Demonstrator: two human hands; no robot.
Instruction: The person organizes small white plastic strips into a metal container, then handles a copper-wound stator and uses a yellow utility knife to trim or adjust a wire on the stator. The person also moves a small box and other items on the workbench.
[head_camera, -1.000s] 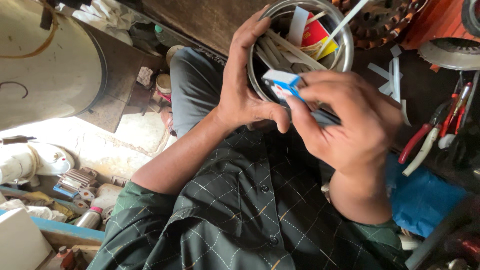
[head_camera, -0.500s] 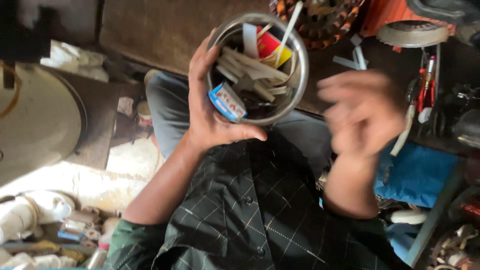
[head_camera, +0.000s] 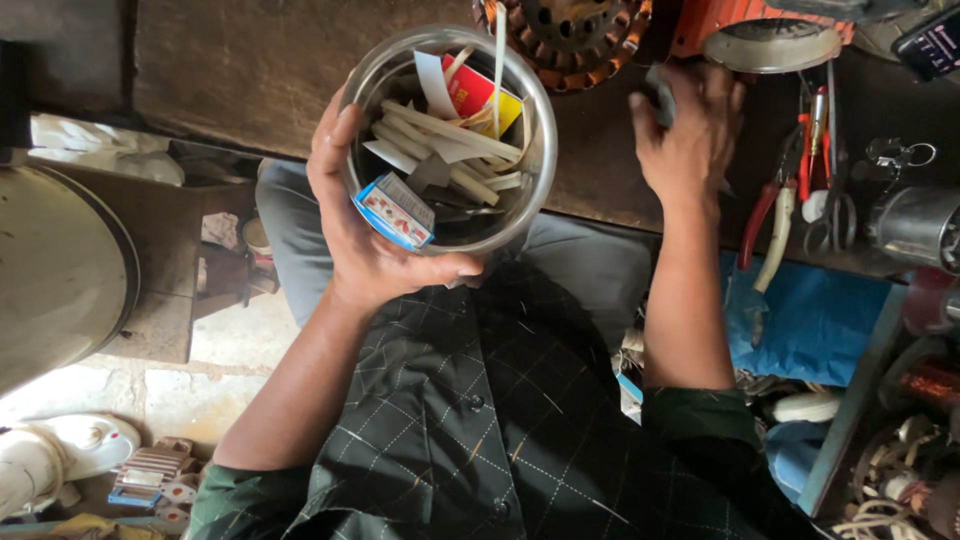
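The left hand (head_camera: 365, 225) hides the steel bowl's (head_camera: 535, 150) near wall; the right hand (head_camera: 690, 130) is blurred, its small dark object (head_camera: 660, 95) unidentifiable; the copper-wound stator (head_camera: 580, 30) is cut off above.

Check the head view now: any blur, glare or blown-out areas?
Head view: mostly sharp; the left hand and steel bowl are crisp, with mild glare on the bowl's rim. The right hand is slightly soft at the fingertips. Daylight brightens the pale floor at lower left, near washed out, while the right-side clutter by the pliers sits in dim shadow.
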